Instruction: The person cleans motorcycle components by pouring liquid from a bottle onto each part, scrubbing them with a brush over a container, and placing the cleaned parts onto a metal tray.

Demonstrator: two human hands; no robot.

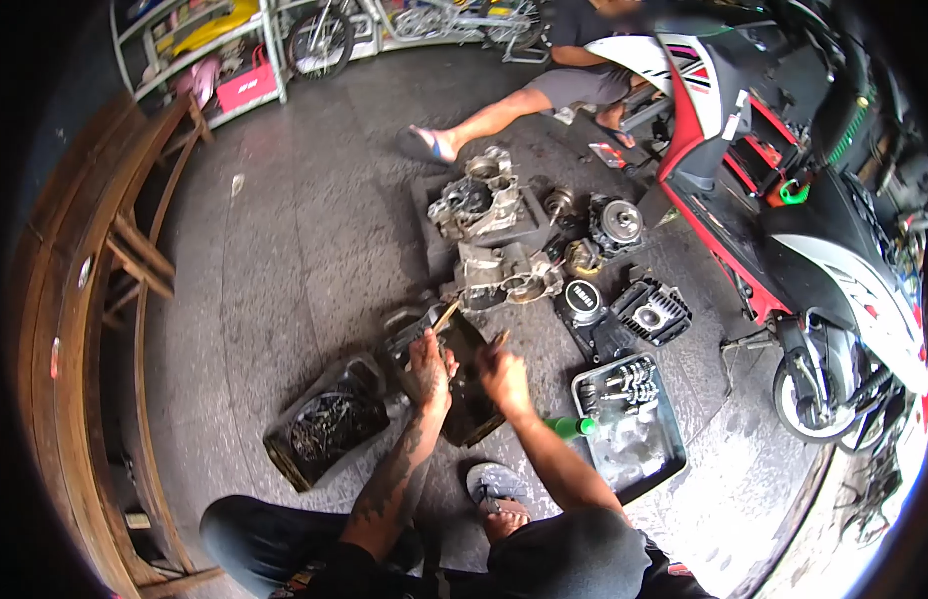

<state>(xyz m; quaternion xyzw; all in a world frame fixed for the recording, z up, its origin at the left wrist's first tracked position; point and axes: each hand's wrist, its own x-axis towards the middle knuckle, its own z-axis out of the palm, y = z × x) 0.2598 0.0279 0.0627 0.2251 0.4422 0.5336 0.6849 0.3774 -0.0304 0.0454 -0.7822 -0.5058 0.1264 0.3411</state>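
My left hand [430, 371] is closed around a tan stick-like tool [446, 316], its end pointing up and away from me. To its right, my right hand [506, 381] is closed on a small brownish thing [501, 341] whose kind I cannot make out. Both hands are over a dark cut-open container [471, 427] with dark liquid inside. Left of it lies another cut-open plastic jug [329, 424] holding dark, shiny bits. Just beyond the hands sit metal engine casings [506, 278]. A green bottle [572, 427] is beside my right forearm.
A metal tray [674, 439] with gears [632, 384] lies at right. Beyond it are a finned cylinder part [652, 311] and a round cover [582, 300]. A scooter [698, 215] stands at right, a wooden bench [95, 329] at left. Another person's leg [489, 120] stretches across the far floor.
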